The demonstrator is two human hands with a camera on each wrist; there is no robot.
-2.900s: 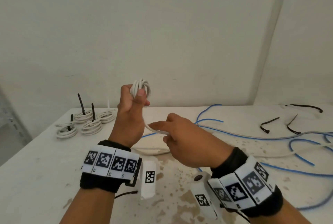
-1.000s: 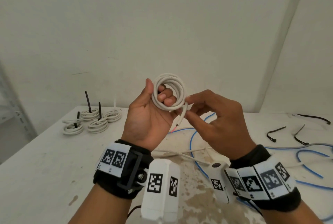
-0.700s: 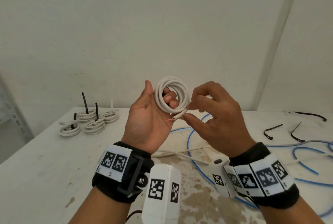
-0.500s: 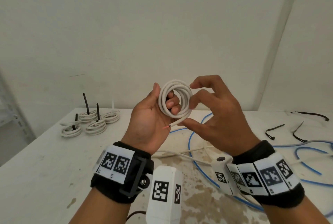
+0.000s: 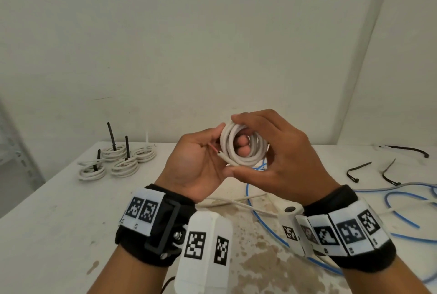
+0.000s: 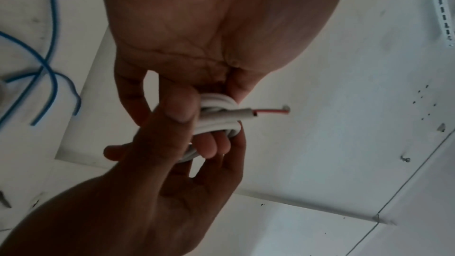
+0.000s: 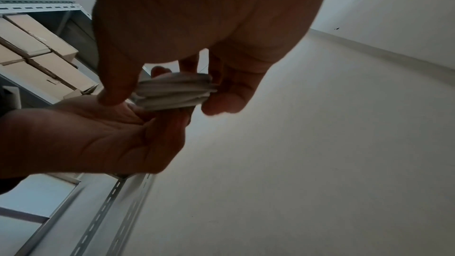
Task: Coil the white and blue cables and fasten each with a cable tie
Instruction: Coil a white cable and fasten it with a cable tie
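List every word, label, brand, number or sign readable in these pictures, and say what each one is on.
None: no word, brand or number can be read in any view.
Left wristband: black-and-white square code markers only, no lettering.
Right wristband: the same kind of markers; tiny marks beneath them are too small to read.
White coil held in both hands: no legible print on its jacket.
Cardboard boxes on the shelf: no legible label.
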